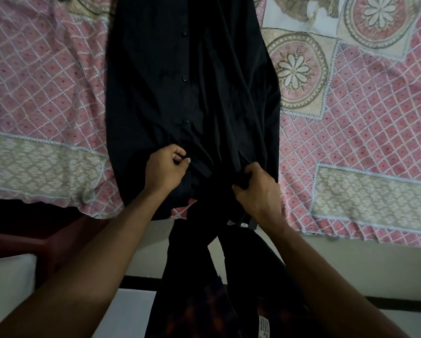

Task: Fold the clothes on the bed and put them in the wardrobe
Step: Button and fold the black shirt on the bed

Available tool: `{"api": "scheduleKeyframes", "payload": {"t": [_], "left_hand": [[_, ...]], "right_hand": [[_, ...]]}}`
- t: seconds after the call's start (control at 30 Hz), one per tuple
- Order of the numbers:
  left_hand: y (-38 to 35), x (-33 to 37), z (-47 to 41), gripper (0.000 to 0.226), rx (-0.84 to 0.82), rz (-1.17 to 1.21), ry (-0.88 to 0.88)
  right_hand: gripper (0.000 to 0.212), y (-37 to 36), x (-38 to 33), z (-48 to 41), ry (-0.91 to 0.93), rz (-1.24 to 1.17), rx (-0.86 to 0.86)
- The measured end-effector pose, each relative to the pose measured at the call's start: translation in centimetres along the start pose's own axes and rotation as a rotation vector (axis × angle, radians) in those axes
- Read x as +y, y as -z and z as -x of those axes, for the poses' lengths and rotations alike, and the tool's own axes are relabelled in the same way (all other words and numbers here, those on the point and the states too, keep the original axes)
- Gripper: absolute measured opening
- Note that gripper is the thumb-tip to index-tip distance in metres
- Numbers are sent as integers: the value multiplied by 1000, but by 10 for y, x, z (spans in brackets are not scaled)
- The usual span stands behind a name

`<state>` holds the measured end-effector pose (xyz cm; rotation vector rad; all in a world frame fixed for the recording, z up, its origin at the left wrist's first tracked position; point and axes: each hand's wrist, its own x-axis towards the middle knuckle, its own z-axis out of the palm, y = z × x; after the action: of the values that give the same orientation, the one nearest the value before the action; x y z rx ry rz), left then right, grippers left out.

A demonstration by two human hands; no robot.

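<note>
Dark fabric (192, 252) hung off bed edge toward floor; sleeve or second garment, not resolvable in low light. Left hand (166, 167) curled, hem pinched; right hand (255, 189) clenched on bunched cloth. Black shirt (180, 93) laid lengthwise on bed (350, 132). Hem best lifted evenly, kept taut, folded toward far end. Count: one shirt, three buttons (185, 78) seen, two hands.

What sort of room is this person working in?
Most likely a bedroom. A pink patterned bedspread is laid out flat, a buttoned black shirt lies spread on it, and the left hand and right hand grip the shirt near the spread's edge, above a pale floor.
</note>
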<state>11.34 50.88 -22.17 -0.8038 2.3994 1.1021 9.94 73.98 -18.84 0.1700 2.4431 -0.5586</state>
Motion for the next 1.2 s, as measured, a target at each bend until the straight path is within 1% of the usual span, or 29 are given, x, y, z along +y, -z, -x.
{"api": "scheduleKeyframes", "payload": {"t": [0.07, 0.1, 0.17, 0.2, 0.23, 0.3, 0.33, 0.37, 0.43, 0.47, 0.5, 0.53, 0.57, 0.6, 0.63, 0.67, 0.7, 0.73, 0.77, 0.83, 0.87, 0.93, 1.0, 1.07, 1.13, 1.2], "left_hand": [[-2, 1, 0, 11, 8, -43, -24], [-3, 2, 1, 11, 12, -52, -33], [-5, 3, 0, 10, 26, -70, -45], [-6, 2, 0, 9, 33, -69, -45], [-6, 3, -1, 8, 39, -57, -36], [-6, 3, -4, 8, 42, -31, 0], [-7, 3, -4, 8, 39, -21, 15], [-7, 3, -5, 8, 32, -19, 18], [-6, 3, -4, 11, 19, -54, -6], [-6, 4, -3, 12, 14, -95, -34], [-5, 4, -2, 14, 11, -150, -72], [-4, 4, -2, 14, 13, -208, -110], [-4, 5, -1, 13, 13, -254, -136], [-3, 5, 0, 11, 13, -282, -152], [-2, 6, 0, 9, 11, -301, -164], [-3, 6, -1, 7, 8, -310, -175], [-2, 6, 0, 6, 4, -315, -191], [-2, 6, 0, 6, 7, -304, -215], [-3, 7, 1, 6, 7, -275, -238], [-4, 12, 2, 6, -25, -142, -252], [-6, 17, 3, 6, -59, -47, -240], [-10, 31, 8, 5, -138, 146, -157], [-17, 45, 14, 7, -227, 319, -42], [-26, 55, 21, 13, -293, 423, 53], [-37, 60, 24, 20, -285, 414, 128], [-44, 61, 28, 26, -231, 341, 199]], "right_hand": [[18, -4, -2, -2, -5, -225, 71], [12, -5, -3, -5, -35, -392, 76], [15, -10, -6, -11, -111, -813, 0], [19, -10, -9, -13, -126, -984, -62], [22, -9, -12, -15, -142, -1092, -126], [30, -9, -19, -18, -167, -1199, -232], [35, -10, -22, -19, -179, -1233, -274], [32, -12, -24, -21, -200, -1257, -311], [13, -15, -31, -22, -229, -1294, -423], [8, -18, -33, -23, -244, -1284, -470], [8, -22, -33, -24, -273, -1249, -483], [11, -25, -32, -24, -279, -1144, -442], [14, -29, -29, -25, -253, -978, -323], [12, -31, -24, -24, -201, -774, -158], [11, -33, -19, -22, -156, -632, -12], [16, -35, -13, -20, -140, -585, 78], [19, -38, -6, -17, -161, -636, 118], [20, -37, -1, -14, -218, -787, 136], [22, -36, 4, -15, -296, -988, 127], [25, -28, 8, -17, -431, -1419, 23], [25, -22, 10, -18, -454, -1538, -49], [24, -15, 9, -21, -411, -1567, -171], [24, -14, 5, -23, -382, -1555, -213], [24, -17, 0, -25, -394, -1573, -236], [24, -21, -4, -25, -393, -1597, -268], [23, -24, -5, -25, -389, -1619, -263]]}}
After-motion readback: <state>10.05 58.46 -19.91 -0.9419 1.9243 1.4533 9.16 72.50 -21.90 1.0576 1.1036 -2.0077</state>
